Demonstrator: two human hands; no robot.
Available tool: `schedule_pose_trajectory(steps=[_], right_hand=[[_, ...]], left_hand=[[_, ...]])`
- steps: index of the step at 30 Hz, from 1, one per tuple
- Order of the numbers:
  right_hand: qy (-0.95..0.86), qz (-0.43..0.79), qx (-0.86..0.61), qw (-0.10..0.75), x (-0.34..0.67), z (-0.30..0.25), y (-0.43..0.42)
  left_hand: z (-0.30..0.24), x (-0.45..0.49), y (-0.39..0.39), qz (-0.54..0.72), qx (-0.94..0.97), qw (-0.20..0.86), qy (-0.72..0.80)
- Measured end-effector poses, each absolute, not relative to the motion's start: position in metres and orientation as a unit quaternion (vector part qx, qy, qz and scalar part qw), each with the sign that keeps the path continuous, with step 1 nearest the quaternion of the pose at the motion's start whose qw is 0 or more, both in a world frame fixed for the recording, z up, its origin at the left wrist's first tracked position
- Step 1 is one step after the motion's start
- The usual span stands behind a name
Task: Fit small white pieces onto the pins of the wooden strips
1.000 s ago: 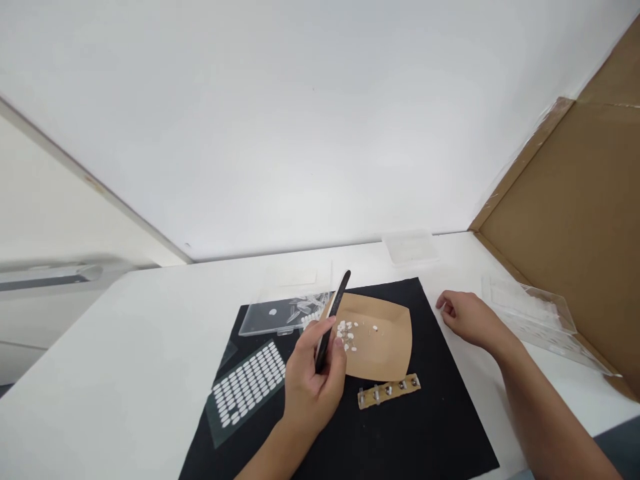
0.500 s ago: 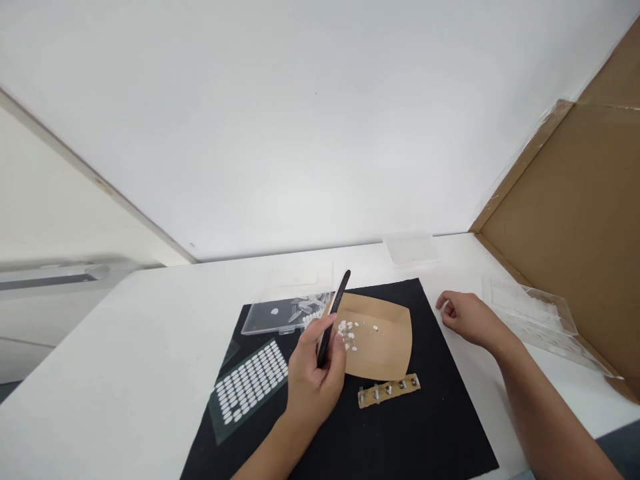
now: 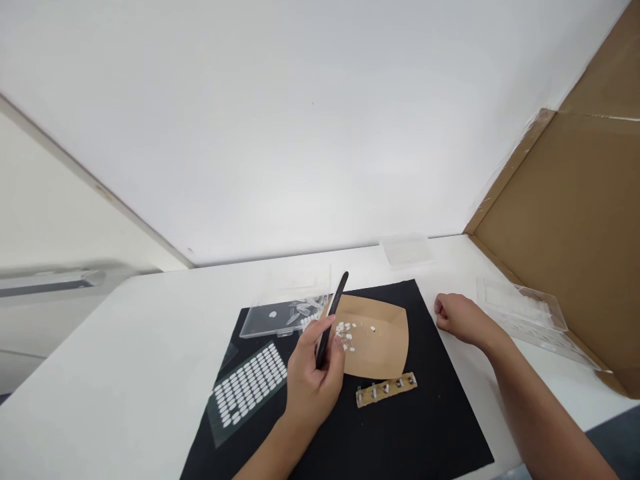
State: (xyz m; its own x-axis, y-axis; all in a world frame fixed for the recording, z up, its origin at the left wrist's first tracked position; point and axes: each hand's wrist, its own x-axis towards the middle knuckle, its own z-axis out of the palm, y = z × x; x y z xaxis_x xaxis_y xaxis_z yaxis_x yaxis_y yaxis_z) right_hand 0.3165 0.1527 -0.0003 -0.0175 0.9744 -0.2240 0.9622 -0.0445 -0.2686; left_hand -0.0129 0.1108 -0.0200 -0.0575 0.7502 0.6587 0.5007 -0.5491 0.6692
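A slim, flat black stick with a pale edge (image 3: 339,293), shaped like a nail file, stands slanted up in my left hand (image 3: 315,373), pinched between thumb and fingers. That hand is over the left side of a brown paper tray (image 3: 383,353), where small white bits (image 3: 346,328) lie scattered. Just below the tray is a tan strip (image 3: 367,396) carrying several small clear and dark pieces. My right hand (image 3: 457,318) rests on the white table beside the black mat, its fingers curled closed. Whatever those fingers may hold is hidden.
Left on the black mat (image 3: 400,440) lies a sheet of white oval stickers (image 3: 250,383). Behind it an open clear case (image 3: 263,320) holds clear nail-shaped pieces. A clear box (image 3: 525,310) stands right, near a cardboard wall (image 3: 575,220); a clear lid (image 3: 407,250) lies at the back.
My right hand's fingers have curled further in, into a closer fist. The left hand keeps its grip on the black stick, almost unmoved. The view has shifted slightly.
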Motion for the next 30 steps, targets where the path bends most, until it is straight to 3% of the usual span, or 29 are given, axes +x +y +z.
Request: schedule_pose_trajectory(steps=[14, 20, 25, 30], right_hand=[[-0.687, 0.162, -0.708, -0.013, 0.311, -0.001, 0.15], [-0.692, 0.164, -0.703, 0.015, 0.313, -0.001, 0.149], [-0.725, 0.203, -0.652, 0.09, 0.313, 0.017, 0.145], [-0.741, 0.319, -0.496, 0.321, 0.292, 0.02, 0.138]], left_hand=[[-0.026, -0.016, 0.113, 0.557, 0.672, 0.096, 0.478], [-0.02, -0.017, 0.114, 0.545, 0.691, 0.078, 0.469], [-0.006, -0.016, 0.114, 0.529, 0.726, 0.097, 0.43], [0.0, -0.01, 0.11, 0.518, 0.749, 0.12, 0.395]])
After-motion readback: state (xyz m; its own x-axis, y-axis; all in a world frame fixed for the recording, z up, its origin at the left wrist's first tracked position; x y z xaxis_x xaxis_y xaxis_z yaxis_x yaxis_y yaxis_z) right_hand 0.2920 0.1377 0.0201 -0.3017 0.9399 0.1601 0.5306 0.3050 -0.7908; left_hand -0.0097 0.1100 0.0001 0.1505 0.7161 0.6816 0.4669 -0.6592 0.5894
